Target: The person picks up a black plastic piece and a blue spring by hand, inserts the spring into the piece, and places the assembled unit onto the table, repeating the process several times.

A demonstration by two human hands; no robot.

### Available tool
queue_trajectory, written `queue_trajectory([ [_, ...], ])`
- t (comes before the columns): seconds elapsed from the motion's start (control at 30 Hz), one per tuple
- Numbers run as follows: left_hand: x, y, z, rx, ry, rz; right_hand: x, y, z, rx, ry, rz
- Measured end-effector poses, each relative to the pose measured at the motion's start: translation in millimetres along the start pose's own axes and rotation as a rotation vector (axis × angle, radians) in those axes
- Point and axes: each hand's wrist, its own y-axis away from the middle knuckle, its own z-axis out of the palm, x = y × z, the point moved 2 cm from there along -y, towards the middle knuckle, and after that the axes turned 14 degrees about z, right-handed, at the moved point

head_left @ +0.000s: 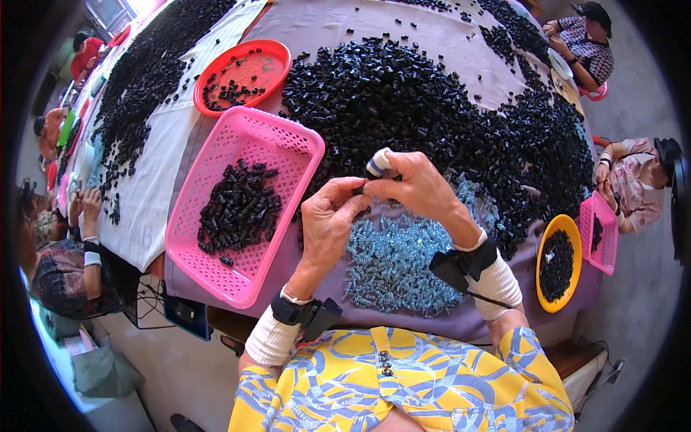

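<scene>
Left grip pinches a black piece against the right grip, near blue coils.

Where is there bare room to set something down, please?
White cloth between the pink basket and the leftmost black pile is mostly bare; so is lilac cloth beyond the red tray. The black heap and blue springs crowd the right hand.

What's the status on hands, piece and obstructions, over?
Left hand pinching small black piece, mostly hidden. Right hand close against it, grip unclear. Blue coils heaped nearby; nothing visibly blocking the hands.
</scene>
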Motion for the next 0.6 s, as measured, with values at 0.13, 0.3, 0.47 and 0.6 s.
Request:
queue_trajectory([
  [0.13, 3, -2, -8, -0.009, -0.039, 0.012, 3, -9, 5, -0.222, -0.288, 0.165],
  [0.3, -3, -2, -6, -0.017, 0.093, -0.021, 10, -4, 8, -0.135, -0.226, 0.107],
  [0.47, -8, -2, -3, -0.035, 0.123, -0.055, 14, -1, 9, -0.062, -0.148, 0.087],
  [0.6, -12, 0, -2, -0.027, 0.053, -0.002, 10, -1, 8, -0.078, -0.190, 0.125],
])
